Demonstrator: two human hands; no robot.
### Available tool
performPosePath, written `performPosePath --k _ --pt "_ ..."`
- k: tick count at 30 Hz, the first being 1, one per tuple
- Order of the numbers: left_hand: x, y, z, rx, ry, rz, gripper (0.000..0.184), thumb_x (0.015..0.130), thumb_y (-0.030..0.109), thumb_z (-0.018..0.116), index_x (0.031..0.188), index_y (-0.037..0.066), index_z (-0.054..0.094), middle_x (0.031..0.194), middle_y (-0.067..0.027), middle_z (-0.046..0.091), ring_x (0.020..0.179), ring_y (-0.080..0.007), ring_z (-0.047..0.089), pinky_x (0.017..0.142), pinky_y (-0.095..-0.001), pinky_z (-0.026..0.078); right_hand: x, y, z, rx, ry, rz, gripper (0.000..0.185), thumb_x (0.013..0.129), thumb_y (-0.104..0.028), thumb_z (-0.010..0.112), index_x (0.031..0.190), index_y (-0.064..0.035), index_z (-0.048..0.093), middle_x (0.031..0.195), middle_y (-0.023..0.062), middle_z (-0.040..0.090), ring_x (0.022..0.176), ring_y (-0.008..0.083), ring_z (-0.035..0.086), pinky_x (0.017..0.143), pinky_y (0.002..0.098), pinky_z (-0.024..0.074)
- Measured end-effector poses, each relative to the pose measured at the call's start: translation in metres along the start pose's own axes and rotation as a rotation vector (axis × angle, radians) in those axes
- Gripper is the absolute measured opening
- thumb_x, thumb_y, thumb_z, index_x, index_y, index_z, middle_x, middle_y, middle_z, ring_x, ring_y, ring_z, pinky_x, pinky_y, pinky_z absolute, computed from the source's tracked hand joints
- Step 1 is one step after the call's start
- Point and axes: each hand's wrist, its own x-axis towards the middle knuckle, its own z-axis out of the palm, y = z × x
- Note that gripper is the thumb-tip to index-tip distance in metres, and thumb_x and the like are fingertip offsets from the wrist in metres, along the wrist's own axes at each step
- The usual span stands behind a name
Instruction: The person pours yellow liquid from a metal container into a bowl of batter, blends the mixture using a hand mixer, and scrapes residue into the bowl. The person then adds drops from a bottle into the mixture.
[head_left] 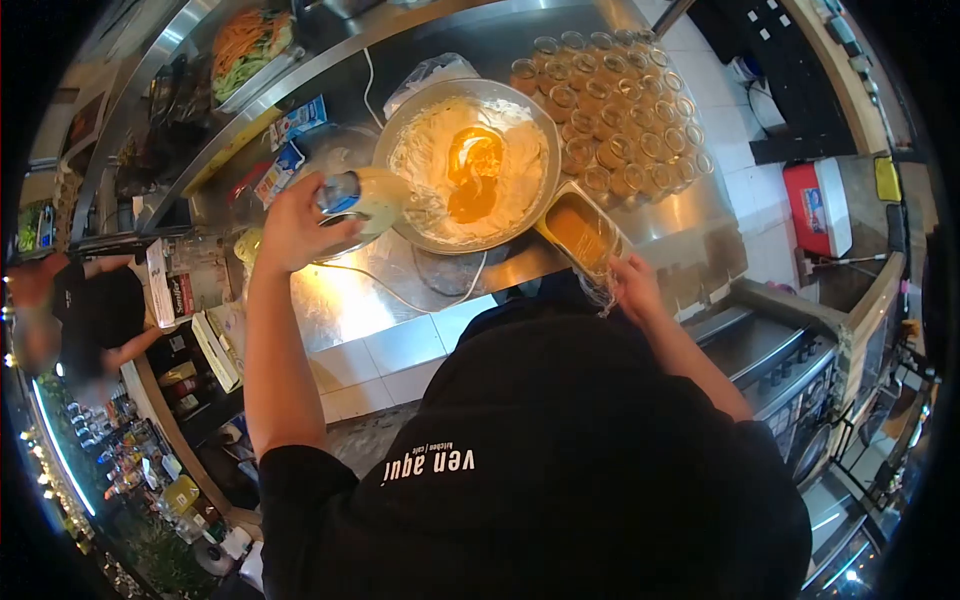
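Observation:
A large metal bowl (383, 150) holds a pale creamy mixture (425, 150) with a pool of glossy orange-yellow sauce (475, 190) on top. At the bowl's left rim, my left hand (298, 225) is closed around a clear container (375, 208) with pale contents. The container lies tilted sideways, one end over the rim; its exact kind is hard to make out. My right hand (635, 285) grips the near end of a rectangular metal pan (548, 232), where cling film (598, 292) hangs. Orange sauce (578, 238) lies in the pan, which touches or nearly touches the bowl's right side.
Many glass jars (615, 150) with brown contents stand right of the bowl on the steel table (700, 235). A white cable (400, 295) runs in front. Blue-and-white packets (280, 168) lie left. Shredded vegetables (250, 55) sit on the shelf behind. Another person (100, 310) stands far left.

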Motion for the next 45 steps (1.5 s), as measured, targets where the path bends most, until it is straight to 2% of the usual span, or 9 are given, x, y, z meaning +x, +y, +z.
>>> performPosePath --k 3,9,17,24,29,32,38,41,45 --pt "0.034 0.064 0.022 0.236 -0.066 -0.008 0.064 0.073 0.052 0.095 0.106 0.002 0.075 0.090 -0.0198 0.077 0.084 -0.0376 0.076 0.081 -0.0440 0.059 -0.001 -0.004 0.000 -0.074 0.015 0.008 0.010 0.104 -0.008 0.072 0.112 -0.0039 0.066 0.115 0.0078 0.073 0.104 0.0180 0.073 0.092 0.0357 0.0632" --pt "0.110 0.107 0.081 0.392 0.003 -0.061 0.070 0.076 0.065 0.089 0.100 0.001 0.073 0.093 -0.0235 0.078 0.091 -0.0431 0.077 0.080 -0.0500 0.061 0.005 -0.009 -0.015 -0.197 -0.042 0.080 0.015 0.103 -0.013 0.075 0.114 -0.0044 0.068 0.113 0.0047 0.073 0.105 0.0168 0.072 0.093 0.0353 0.0630" --pt "0.112 0.126 0.072 0.365 0.204 -0.154 0.064 0.078 0.060 0.090 0.101 0.002 0.077 0.092 -0.0198 0.079 0.086 -0.0393 0.078 0.078 -0.0471 0.062 0.014 -0.020 -0.031 -0.269 -0.345 0.001 0.018 0.101 -0.015 0.078 0.106 0.0016 0.073 0.156 0.0032 0.048 0.110 0.0156 0.069 0.092 0.0308 0.0594" --pt "0.090 0.140 0.081 0.485 -0.107 -0.236 0.068 0.076 0.063 0.089 0.107 0.003 0.078 0.099 -0.0216 0.080 0.091 -0.0399 0.078 0.083 -0.0474 0.062 0.025 -0.021 -0.040 -0.292 -0.396 0.029 0.018 0.102 -0.012 0.075 0.112 0.0020 0.070 0.152 0.0062 0.050 0.125 0.0228 0.065 0.102 0.0362 0.0578" --pt "0.104 0.135 0.067 0.497 0.078 -0.428 0.067 0.077 0.062 0.089 0.114 0.006 0.079 0.105 -0.0203 0.081 0.101 -0.0392 0.078 0.091 -0.0478 0.061 0.030 -0.021 -0.043 -0.300 -0.451 0.012 0.018 0.102 -0.012 0.075 0.111 0.0022 0.070 0.155 0.0068 0.047 0.125 0.0253 0.065 0.100 0.0372 0.0591" --pt "0.120 0.139 0.085 0.449 0.110 -0.320 0.071 0.077 0.063 0.088 0.114 0.004 0.079 0.107 -0.0222 0.080 0.101 -0.0403 0.078 0.091 -0.0483 0.061 0.028 -0.021 -0.042 -0.298 -0.444 -0.002 0.017 0.102 -0.012 0.076 0.111 0.0019 0.070 0.155 0.0071 0.047 0.124 0.0256 0.066 0.099 0.0369 0.0592" --pt "0.099 0.144 0.082 0.455 -0.091 -0.272 0.080 0.075 0.066 0.088 0.112 -0.004 0.076 0.105 -0.0265 0.078 0.101 -0.0426 0.077 0.090 -0.0485 0.060 0.016 -0.031 -0.029 -0.342 -0.400 -0.051 0.016 0.103 -0.014 0.075 0.103 0.0005 0.069 0.151 0.0070 0.051 0.120 0.0226 0.066 0.097 0.0352 0.0585" --pt "0.090 0.125 0.078 0.501 -0.068 -0.301 0.066 0.084 0.060 0.084 0.122 0.005 0.077 0.107 -0.0189 0.081 0.101 -0.0376 0.079 0.092 -0.0463 0.060 0.018 -0.021 -0.035 -0.344 -0.395 -0.081 0.017 0.101 -0.014 0.078 0.098 0.0000 0.069 0.150 0.0040 0.056 0.111 0.0145 0.068 0.093 0.0299 0.0567" --pt "0.088 0.101 0.078 0.356 0.027 -0.248 0.063 0.096 0.059 0.066 0.113 -0.001 0.075 0.102 -0.0283 0.076 0.102 -0.0460 0.074 0.093 -0.0508 0.056 0.017 -0.016 -0.043 -0.402 -0.362 -0.105 0.017 0.102 -0.015 0.077 0.098 -0.0006 0.068 0.146 0.0054 0.059 0.112 0.0158 0.068 0.093 0.0311 0.0580"
